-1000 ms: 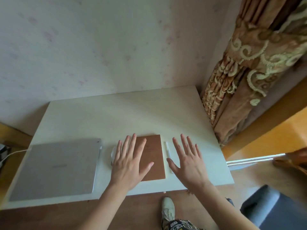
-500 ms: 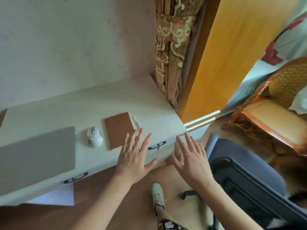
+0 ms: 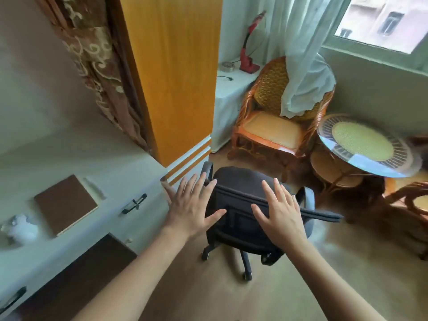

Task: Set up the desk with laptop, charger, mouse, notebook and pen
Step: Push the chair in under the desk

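- left hand (image 3: 192,208) out in front, fingers (image 3: 185,185) spread wide, palm down, holding nothing.
- right hand (image 3: 281,213) beside it, fingers (image 3: 268,189) splayed as well, nothing in it.
- both hands hover over the back of a dark office chair (image 3: 240,228) that stands on the floor; touching it or not, cannot tell.
- bench (image 3: 129,163) sits at the left, with black handles (image 3: 134,203) on its front.
- notebook (image 3: 66,202), brown cover, lies flat on the bench near the front edge.
- pen (image 3: 93,187), white and blurred, lies just beside the notebook's right edge.
- mouse (image 3: 19,229), white, rests on the bench left of the notebook, a little apart.
- wicker chair (image 3: 273,126) and a round glass table (image 3: 368,144) stand beyond by the window.
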